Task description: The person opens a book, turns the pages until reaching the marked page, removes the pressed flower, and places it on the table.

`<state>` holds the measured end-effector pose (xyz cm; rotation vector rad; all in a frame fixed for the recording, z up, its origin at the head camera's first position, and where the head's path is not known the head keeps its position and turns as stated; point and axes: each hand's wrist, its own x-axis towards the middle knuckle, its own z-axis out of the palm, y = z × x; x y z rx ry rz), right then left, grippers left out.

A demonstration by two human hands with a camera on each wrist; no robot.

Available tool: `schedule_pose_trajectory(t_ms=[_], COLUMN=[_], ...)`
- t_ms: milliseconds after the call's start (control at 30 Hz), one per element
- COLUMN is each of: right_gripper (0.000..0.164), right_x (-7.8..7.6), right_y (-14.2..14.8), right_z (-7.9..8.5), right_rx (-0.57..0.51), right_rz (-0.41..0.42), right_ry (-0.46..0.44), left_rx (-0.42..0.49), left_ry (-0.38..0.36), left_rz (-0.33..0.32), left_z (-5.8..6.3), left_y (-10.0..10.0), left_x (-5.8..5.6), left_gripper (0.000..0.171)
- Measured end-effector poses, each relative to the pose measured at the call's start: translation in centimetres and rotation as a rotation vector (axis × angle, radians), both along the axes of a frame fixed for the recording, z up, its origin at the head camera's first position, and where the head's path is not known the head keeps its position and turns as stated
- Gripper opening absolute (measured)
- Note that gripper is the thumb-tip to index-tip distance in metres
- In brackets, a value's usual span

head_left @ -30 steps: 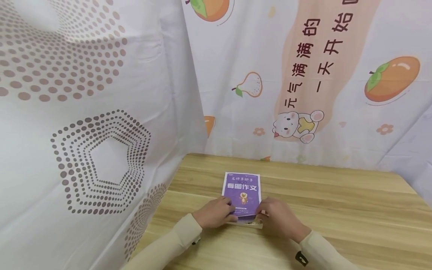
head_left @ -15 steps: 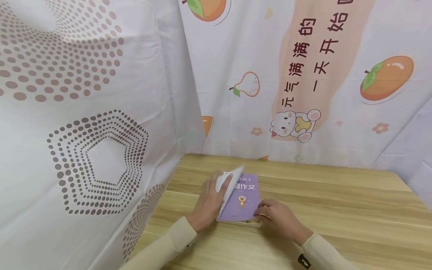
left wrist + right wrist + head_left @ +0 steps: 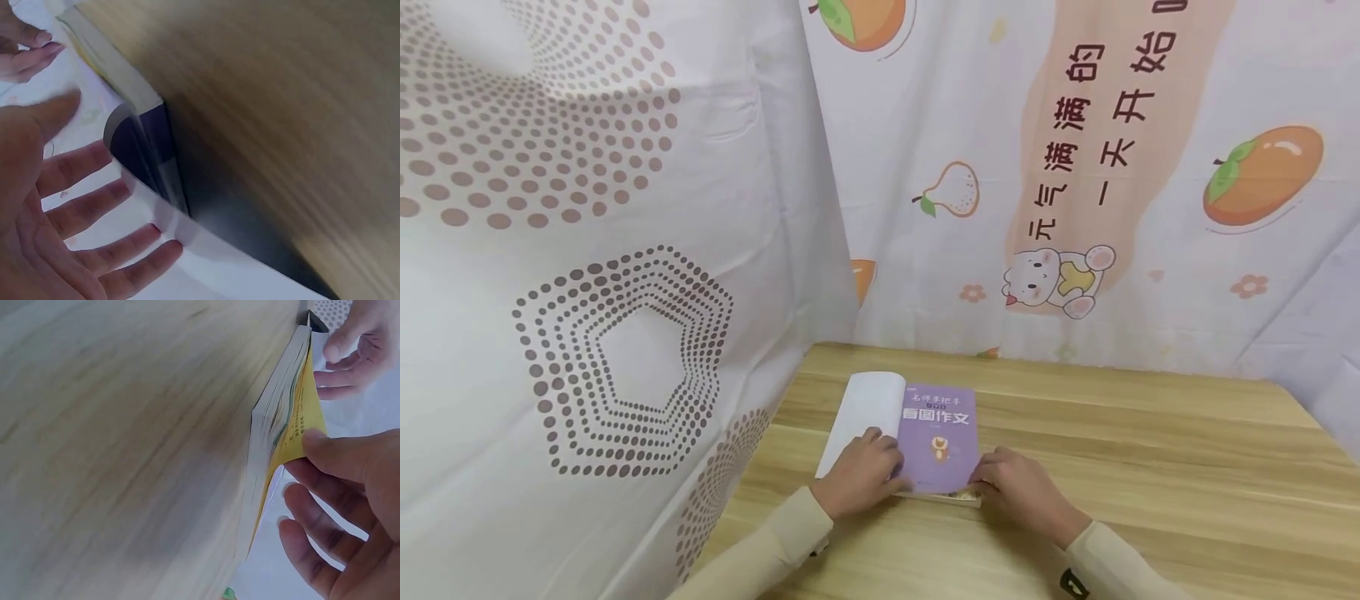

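A paperback book [image 3: 953, 497] lies on the table with its front cover [image 3: 867, 408] turned over to the left, white inside up. Its purple title page [image 3: 937, 446] with a small lion picture faces up. My left hand [image 3: 859, 473] rests on the cover near the fold; in the left wrist view its straight fingers [image 3: 94, 209] touch the white sheet. At the lower right corner, my right hand [image 3: 1028, 493] pinches the purple page. In the right wrist view, thumb and forefinger hold that lifted corner, showing its yellow underside [image 3: 303, 415] above the page block [image 3: 273, 406].
The wooden table [image 3: 1120, 467] stretches away to the right of the book. A white curtain with dotted patterns [image 3: 647, 358] hangs close on the left. Behind the table's far edge hangs a fruit-printed curtain [image 3: 910, 208].
My left hand has lifted the front cover from the right and swung it over to the left, then come down onto it. My right hand has stayed at the book's lower right corner.
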<state>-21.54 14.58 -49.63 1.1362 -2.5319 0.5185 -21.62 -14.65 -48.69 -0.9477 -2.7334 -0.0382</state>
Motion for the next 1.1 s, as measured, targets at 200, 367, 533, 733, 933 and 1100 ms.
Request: schedule_pose_trajectory(t_ms=[200,367,533,733,933,1100], right_gripper=[0.012,0.013,0.013,0.037,0.029,0.031], right_x=[-0.17,-0.11,0.08,0.31,0.53,0.62], right_y=[-0.01,-0.09,-0.30,-0.26,-0.23,-0.34], right_z=[0.06,0.34,0.71,0.83,0.47,-0.05], right_rx=[-0.022,-0.071,-0.124,-0.176,-0.057,0.053], right_rz=[-0.027,-0.046,-0.098,-0.197,-0.126,-0.035], right_ry=[0.035,0.068,0.018,-0.089,-0.158,-0.113], left_rx=[-0.015,-0.010,-0.002,0.050,0.124,0.219], left_ry=[0.023,0.038,0.035,0.051,0.076,0.190], left_rz=[0.005,0.011,0.012,0.007,0.070,0.077], left_z=[-0.60,-0.74,-0.94,-0.79,-0.39,-0.50], left_y=[0.25,0.21,0.13,0.35,0.38,0.11], left_x=[-0.01,-0.05,-0.11,-0.11,-0.01,-0.55], left_gripper=[0.052,0.046,0.038,0.023,0.068,0.101])
